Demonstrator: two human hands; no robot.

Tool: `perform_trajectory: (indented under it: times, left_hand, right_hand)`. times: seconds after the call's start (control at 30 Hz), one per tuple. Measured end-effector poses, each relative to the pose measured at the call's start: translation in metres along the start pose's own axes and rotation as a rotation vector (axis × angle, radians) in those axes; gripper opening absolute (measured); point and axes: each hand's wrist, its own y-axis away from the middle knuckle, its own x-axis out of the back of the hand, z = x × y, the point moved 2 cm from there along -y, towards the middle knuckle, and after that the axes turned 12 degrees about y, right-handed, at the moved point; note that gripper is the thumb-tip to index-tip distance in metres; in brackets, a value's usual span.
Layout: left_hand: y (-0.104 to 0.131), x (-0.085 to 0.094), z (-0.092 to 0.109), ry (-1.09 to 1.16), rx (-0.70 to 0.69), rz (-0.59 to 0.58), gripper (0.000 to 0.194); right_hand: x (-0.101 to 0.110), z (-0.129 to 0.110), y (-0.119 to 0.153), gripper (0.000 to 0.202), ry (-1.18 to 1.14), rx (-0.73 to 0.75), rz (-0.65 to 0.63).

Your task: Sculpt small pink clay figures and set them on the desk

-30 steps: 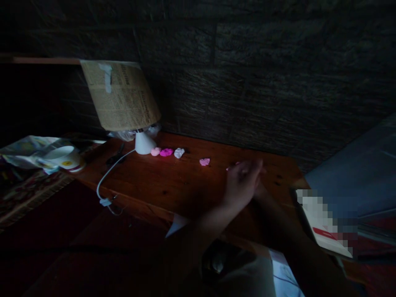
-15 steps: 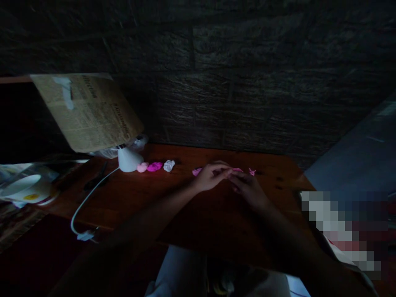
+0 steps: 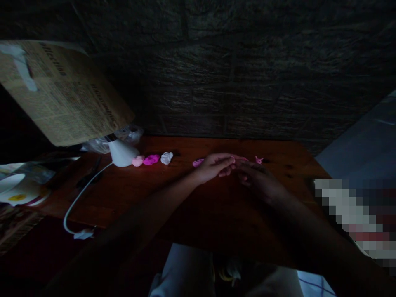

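Above the wooden table [image 3: 213,214], my left hand [image 3: 216,167] pinches a small bit of pink modelling clay [image 3: 233,158] between thumb and fingers. My right hand [image 3: 258,177] meets it from the right, fingers bent together at the same bit; its grip is dim and partly hidden. Behind my left wrist lies a pink lump [image 3: 197,163], partly covered. A small pink shaped piece with thin prongs [image 3: 259,159] rests beyond my right hand. Farther left sit a pale pink lump [image 3: 137,161], a bright magenta lump [image 3: 151,159] and a whitish lump [image 3: 166,157] in a row.
A lamp with a printed paper shade [image 3: 68,90] and white base [image 3: 122,152] stands at the left, its white cord [image 3: 77,194] hanging over the front edge. A white cup [image 3: 15,187] is at far left. A dark stone-patterned wall [image 3: 201,74] rises behind.
The view has shifted, so the lamp sits farther left and higher. My hands stay together; the pink bit now shows more clearly at my left fingertips, and the right hand has drawn slightly rightward.
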Motion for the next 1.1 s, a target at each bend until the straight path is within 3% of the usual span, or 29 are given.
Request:
perform_trajectory:
  times: [0.13,0.33,0.63,0.83,1.1]
  left_hand:
    - [0.0000,-0.0007,0.0013,0.014,0.002,-0.074,0.045]
    - [0.0013,-0.0006,0.0034,-0.021,-0.039,-0.053,0.037]
    - [0.0003,-0.0004,0.0066,0.098,-0.005,0.069,0.042]
    - [-0.0012,0.0037,0.0043,0.072,-0.036,0.148,0.047]
    - [0.0025,-0.0010,0.0012,0.013,0.013,0.051,0.038]
  right_hand:
    - [0.0016,0.0011,-0.0015,0.035,-0.024,-0.051,0.049]
    - [-0.0013,-0.0027,0.0009,0.037,-0.051,-0.039,-0.040]
    - [-0.0045,-0.0079,0.0051,0.030,0.096,0.065,-0.137]
    - [-0.0028,-0.0074,0.0035,0.034,0.087,0.005,-0.030]
    - [-0.0024,-0.0065,0.0046,0.031,0.050,-0.024,-0.105]
